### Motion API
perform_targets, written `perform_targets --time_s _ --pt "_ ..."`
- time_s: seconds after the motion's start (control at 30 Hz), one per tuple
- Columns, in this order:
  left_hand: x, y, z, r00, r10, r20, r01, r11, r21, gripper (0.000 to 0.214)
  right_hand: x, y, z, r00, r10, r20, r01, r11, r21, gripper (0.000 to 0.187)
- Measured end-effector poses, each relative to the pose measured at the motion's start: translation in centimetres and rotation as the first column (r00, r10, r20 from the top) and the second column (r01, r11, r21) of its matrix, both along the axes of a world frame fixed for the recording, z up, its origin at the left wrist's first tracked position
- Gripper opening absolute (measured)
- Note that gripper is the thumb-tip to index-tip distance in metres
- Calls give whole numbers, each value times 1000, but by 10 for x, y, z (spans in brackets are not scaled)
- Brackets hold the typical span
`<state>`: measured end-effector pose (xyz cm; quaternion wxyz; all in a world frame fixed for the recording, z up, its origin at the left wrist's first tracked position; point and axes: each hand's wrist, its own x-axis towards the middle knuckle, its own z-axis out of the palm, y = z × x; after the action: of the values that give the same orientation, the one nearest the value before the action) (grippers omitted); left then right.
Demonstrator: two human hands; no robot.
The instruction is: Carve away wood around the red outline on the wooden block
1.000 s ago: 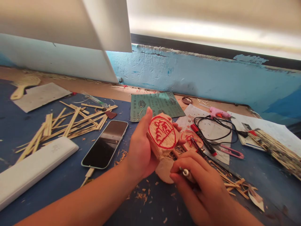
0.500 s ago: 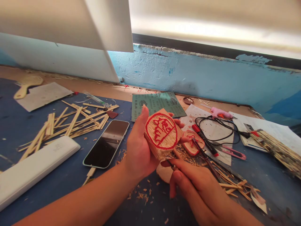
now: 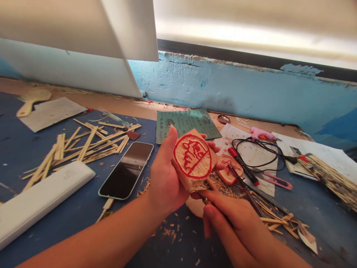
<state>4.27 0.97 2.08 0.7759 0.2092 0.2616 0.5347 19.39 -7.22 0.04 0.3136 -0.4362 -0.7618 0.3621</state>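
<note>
My left hand [image 3: 164, 175] is wrapped round a carved wooden block [image 3: 193, 158], its top face tilted toward me. A red ring on that face encloses a raised red figure, with pale, chiselled wood around it. Just below the block's near edge, my right hand [image 3: 231, 216] pinches a slim carving tool [image 3: 205, 199] with a dark tip; most of its handle is hidden in the hand. The tip lies at or very near the block's lower edge; contact is unclear. Beneath the hands lies a pale rounded wooden piece [image 3: 195, 206], partly covered, among scattered shavings.
A phone [image 3: 126, 171], a white power strip-like bar [image 3: 47, 201] and loose wooden sticks [image 3: 89, 145] lie left. Green sandpaper [image 3: 186, 123] is behind my hands. Rightward are a second red-marked wooden piece [image 3: 230, 169], a red-capped marker [image 3: 244, 167], a pink glue gun [image 3: 263, 134] and a pink cutter [image 3: 277, 181].
The tool tip and right hand have shifted very slightly down and right. The block in my left hand has moved barely at all.
</note>
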Motion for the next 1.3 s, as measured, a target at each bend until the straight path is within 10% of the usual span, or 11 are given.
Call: perform_targets --time_s 0.63,0.9,1.03,1.2,1.3 --pt "5 -1 -7 997 16 81 -17 1000 14 56 0 -1 -8 990 70 -127 -96 972 -215 34" --pt "9 -6 -11 994 90 60 -92 995 39 44 -4 -2 -15 998 -47 48 42 995 96 22" --pt "10 -8 -11 996 76 52 -80 994 74 42 -3 -5 -12 989 -13 -147 -31 956 -293 33" --pt "7 -12 -7 995 55 80 -66 989 132 41 -5 -9 -12 784 -244 -571 -345 593 -727 49" --pt "8 -11 -9 995 58 82 -68 990 120 40 -5 -9 -11 882 -141 -450 -193 763 -617 45"
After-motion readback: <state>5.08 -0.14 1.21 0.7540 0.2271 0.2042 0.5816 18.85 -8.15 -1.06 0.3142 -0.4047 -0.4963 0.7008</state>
